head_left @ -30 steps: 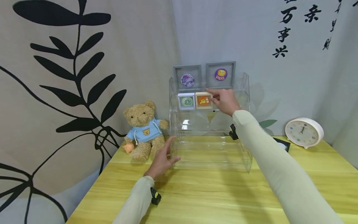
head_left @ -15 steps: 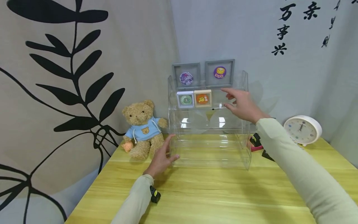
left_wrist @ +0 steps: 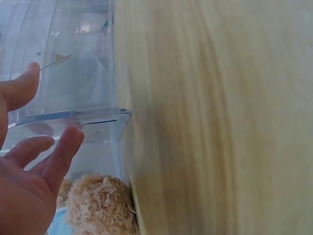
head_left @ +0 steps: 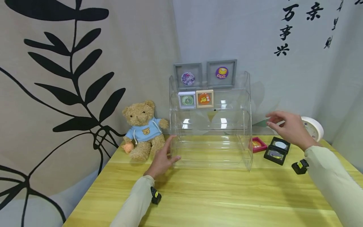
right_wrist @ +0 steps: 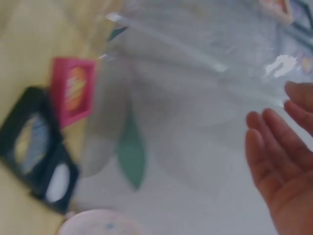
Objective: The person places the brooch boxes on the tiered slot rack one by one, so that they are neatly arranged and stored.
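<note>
A clear acrylic tiered rack [head_left: 210, 165] stands on the wooden table. My left hand [head_left: 161, 160] is at its left side panel; in the left wrist view the fingers [left_wrist: 63, 154] reach the panel's outer face and the thumb stands apart on the other side. My right hand [head_left: 290, 130] hovers, holding nothing, right of the rack, fingers loosely bent. Below it lie a pink frame [head_left: 259, 145] and two black square frames [head_left: 274, 160], [head_left: 285, 142]. On the rack's second tier sit a white frame [head_left: 187, 107] and a cream frame [head_left: 204, 106]; two grey frames [head_left: 187, 87], [head_left: 221, 85] stand on top.
A teddy bear [head_left: 146, 130] in a blue hoodie sits left of the rack, close to my left hand. A white round clock [head_left: 316, 126] is partly hidden behind my right hand. A patterned curtain [head_left: 136, 47] hangs behind the table [head_left: 198, 198].
My right hand has left the cream frame and moved right and down, away from the rack. The pink and black frames now show fully. My left hand has stayed at the rack's side.
</note>
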Action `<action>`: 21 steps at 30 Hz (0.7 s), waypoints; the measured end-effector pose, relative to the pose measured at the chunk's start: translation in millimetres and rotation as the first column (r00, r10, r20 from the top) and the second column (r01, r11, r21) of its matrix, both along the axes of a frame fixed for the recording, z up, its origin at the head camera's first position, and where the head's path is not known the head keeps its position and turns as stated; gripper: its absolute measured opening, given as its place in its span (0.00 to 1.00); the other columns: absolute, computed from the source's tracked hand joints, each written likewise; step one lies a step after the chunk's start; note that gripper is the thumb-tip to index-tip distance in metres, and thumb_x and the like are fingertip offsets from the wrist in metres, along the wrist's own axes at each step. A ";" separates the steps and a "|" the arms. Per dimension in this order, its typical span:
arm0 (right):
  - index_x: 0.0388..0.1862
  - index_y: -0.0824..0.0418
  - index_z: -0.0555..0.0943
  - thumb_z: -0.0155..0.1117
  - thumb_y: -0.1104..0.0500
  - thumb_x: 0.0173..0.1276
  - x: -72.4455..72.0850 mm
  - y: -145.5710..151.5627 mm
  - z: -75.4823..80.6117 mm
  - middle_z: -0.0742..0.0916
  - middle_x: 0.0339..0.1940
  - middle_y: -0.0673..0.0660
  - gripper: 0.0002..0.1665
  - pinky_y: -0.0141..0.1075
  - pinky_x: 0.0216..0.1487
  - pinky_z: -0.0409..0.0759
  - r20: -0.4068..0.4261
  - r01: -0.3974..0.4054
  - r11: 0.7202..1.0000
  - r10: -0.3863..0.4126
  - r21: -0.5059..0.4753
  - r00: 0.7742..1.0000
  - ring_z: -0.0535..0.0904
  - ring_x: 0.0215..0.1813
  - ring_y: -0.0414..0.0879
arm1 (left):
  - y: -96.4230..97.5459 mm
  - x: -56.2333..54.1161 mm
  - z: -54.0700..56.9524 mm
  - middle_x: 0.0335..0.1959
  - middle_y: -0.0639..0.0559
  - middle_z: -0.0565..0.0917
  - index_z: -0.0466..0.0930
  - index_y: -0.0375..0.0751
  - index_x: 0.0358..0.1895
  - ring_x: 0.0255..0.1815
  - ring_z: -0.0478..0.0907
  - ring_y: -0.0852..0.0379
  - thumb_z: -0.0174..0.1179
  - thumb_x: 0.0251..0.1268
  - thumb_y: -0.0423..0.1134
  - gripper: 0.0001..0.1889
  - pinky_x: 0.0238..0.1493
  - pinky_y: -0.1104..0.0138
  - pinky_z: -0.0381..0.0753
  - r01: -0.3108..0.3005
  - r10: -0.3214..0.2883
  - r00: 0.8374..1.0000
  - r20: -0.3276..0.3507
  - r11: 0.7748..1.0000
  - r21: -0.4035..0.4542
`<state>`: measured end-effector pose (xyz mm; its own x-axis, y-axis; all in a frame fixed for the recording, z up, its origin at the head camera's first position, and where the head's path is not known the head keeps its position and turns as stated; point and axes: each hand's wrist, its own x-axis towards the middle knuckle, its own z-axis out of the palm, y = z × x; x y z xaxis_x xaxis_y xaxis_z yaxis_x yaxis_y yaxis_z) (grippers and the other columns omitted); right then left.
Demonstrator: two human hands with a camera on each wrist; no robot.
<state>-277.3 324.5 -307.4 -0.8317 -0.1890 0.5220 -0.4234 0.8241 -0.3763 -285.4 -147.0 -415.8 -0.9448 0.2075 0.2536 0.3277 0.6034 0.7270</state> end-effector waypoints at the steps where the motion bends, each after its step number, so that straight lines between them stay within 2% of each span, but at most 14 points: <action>1: 0.53 0.64 0.83 0.65 0.60 0.71 0.2 6.0 -7.0 0.90 0.40 0.64 0.14 0.25 0.34 0.82 0.042 0.001 1.000 -0.002 0.012 0.999 0.82 0.38 0.31 | -0.1 -0.1 0.4 0.65 0.33 0.78 0.49 0.86 0.74 0.61 0.81 0.35 0.71 0.61 0.39 0.50 0.55 0.48 0.87 0.002 -0.002 1.000 -0.002 1.000 0.000; 3: 0.52 0.66 0.83 0.65 0.60 0.71 0.2 17.3 -21.7 0.90 0.39 0.64 0.14 0.34 0.34 0.85 0.134 -0.001 0.999 -0.005 0.047 0.991 0.86 0.39 0.45 | -0.2 0.4 1.1 0.66 0.34 0.78 0.49 0.84 0.75 0.61 0.81 0.35 0.71 0.62 0.39 0.49 0.55 0.48 0.87 0.003 -0.004 1.000 -0.007 1.000 -0.007; 5: 0.50 0.68 0.83 0.66 0.60 0.70 -0.9 28.4 -37.7 0.90 0.38 0.64 0.14 0.41 0.36 0.86 0.215 -0.004 0.997 -0.013 0.077 0.976 0.86 0.39 0.55 | -0.1 0.7 1.2 0.66 0.34 0.77 0.50 0.84 0.75 0.61 0.81 0.35 0.71 0.62 0.38 0.49 0.56 0.47 0.87 0.004 -0.004 1.000 -0.009 1.000 -0.006; 10: 0.47 0.71 0.83 0.69 0.61 0.66 -1.6 57.7 -77.1 0.88 0.35 0.63 0.15 0.49 0.38 0.85 0.342 0.024 0.993 -0.062 0.113 0.938 0.84 0.38 0.55 | 1.1 0.3 -0.1 0.66 0.33 0.78 0.50 0.83 0.75 0.60 0.81 0.34 0.71 0.61 0.37 0.49 0.55 0.47 0.87 0.004 -0.004 1.000 -0.015 1.000 0.000; 14: 0.47 0.72 0.82 0.70 0.59 0.64 0.7 72.0 -97.1 0.88 0.36 0.66 0.19 0.51 0.39 0.84 0.412 0.058 0.991 -0.105 0.124 0.905 0.84 0.39 0.58 | 1.8 0.5 -0.9 0.65 0.33 0.78 0.50 0.82 0.75 0.61 0.81 0.35 0.71 0.61 0.37 0.49 0.56 0.49 0.87 0.011 -0.011 1.000 -0.009 1.000 0.002; 17: 0.48 0.73 0.81 0.72 0.56 0.63 0.3 73.6 -104.4 0.87 0.37 0.69 0.23 0.52 0.40 0.83 0.420 0.079 0.988 -0.129 0.135 0.898 0.83 0.39 0.59 | 1.7 1.2 -0.6 0.65 0.34 0.78 0.51 0.79 0.76 0.61 0.81 0.35 0.71 0.61 0.37 0.49 0.56 0.49 0.87 0.012 -0.012 1.000 -0.004 1.000 0.004; 21: 0.48 0.76 0.81 0.76 0.51 0.59 -2.2 67.2 -108.0 0.87 0.38 0.70 0.30 0.54 0.41 0.82 0.404 0.090 0.983 -0.149 0.163 0.903 0.82 0.39 0.59 | 1.3 1.9 0.7 0.64 0.33 0.79 0.52 0.76 0.77 0.61 0.81 0.34 0.71 0.61 0.36 0.48 0.56 0.48 0.87 0.015 -0.015 1.000 -0.004 1.000 0.023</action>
<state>-279.5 391.8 -415.4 -0.9875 -0.1191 0.1035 -0.1497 0.9146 -0.3756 -283.6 -145.7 -415.1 -0.9407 0.2160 0.2617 0.3393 0.5811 0.7398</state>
